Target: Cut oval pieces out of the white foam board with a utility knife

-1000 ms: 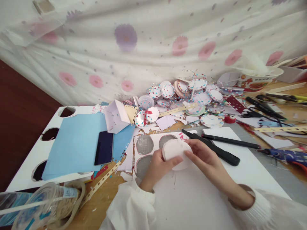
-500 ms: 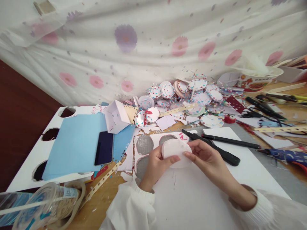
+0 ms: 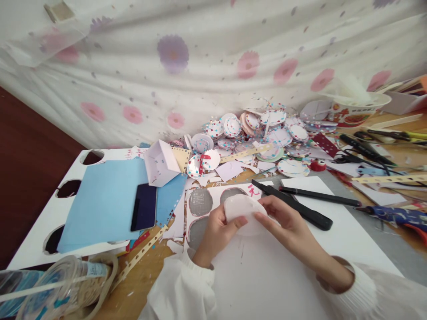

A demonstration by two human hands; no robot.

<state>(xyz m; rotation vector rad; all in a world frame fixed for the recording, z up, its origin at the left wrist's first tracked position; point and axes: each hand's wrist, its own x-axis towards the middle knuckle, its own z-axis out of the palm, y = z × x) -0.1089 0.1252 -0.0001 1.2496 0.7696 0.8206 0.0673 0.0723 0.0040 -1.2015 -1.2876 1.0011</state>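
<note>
Between my hands is a white paper disc [image 3: 243,206], held up above a white sheet [image 3: 263,275]. My left hand [image 3: 218,233] grips its left edge, thumb across the near face. On the right side, my right hand [image 3: 283,222] pinches the rim between thumb and fingers. A second pale round layer seems to show below the disc, but I cannot tell whether it is separate. Just behind lies a white board [image 3: 216,194] with round cut-outs and a red written mark. A black utility knife [image 3: 308,213] and a dark pen [image 3: 325,197] rest right of my hands.
Decorated paper discs [image 3: 233,126] are heaped at the back against a flowered curtain [image 3: 207,53]. Leftward lie a phone [image 3: 144,207], blue paper [image 3: 100,200] and a white paper box [image 3: 162,163]. A plastic cup [image 3: 80,284] stands front left; a noodle bowl [image 3: 356,113] stands back right.
The disc has tilted slightly between my hands, and my right fingers have shifted a little along its rim. The view has moved slightly; other things lie as before.
</note>
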